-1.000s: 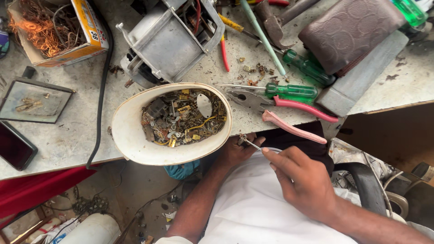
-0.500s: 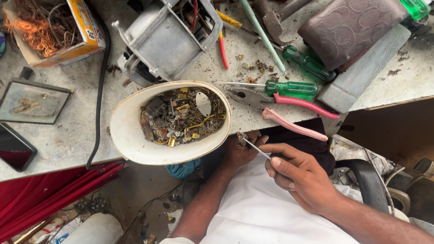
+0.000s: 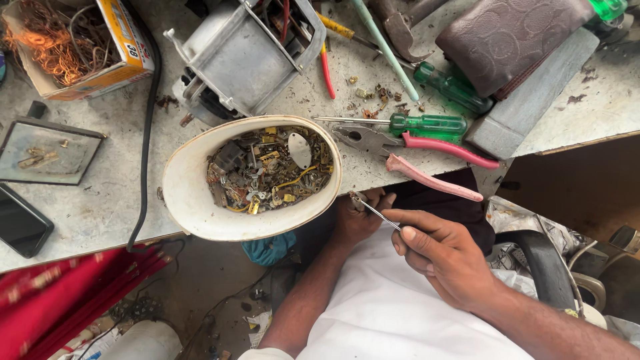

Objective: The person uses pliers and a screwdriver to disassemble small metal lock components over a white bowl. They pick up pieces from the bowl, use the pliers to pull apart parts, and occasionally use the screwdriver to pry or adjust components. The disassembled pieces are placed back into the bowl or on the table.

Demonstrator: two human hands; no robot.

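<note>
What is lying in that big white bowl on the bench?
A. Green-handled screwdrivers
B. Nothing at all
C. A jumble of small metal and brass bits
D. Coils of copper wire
C: the white bowl holds a heap of small metal and brass bits, while the copper wire sits in a cardboard box and the green-handled screwdrivers lie on the bench.

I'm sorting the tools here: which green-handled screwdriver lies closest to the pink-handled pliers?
The lower green screwdriver, lying level just above the pink-handled pliers, almost touching them. The other green one lies slanted farther up the bench.
</note>
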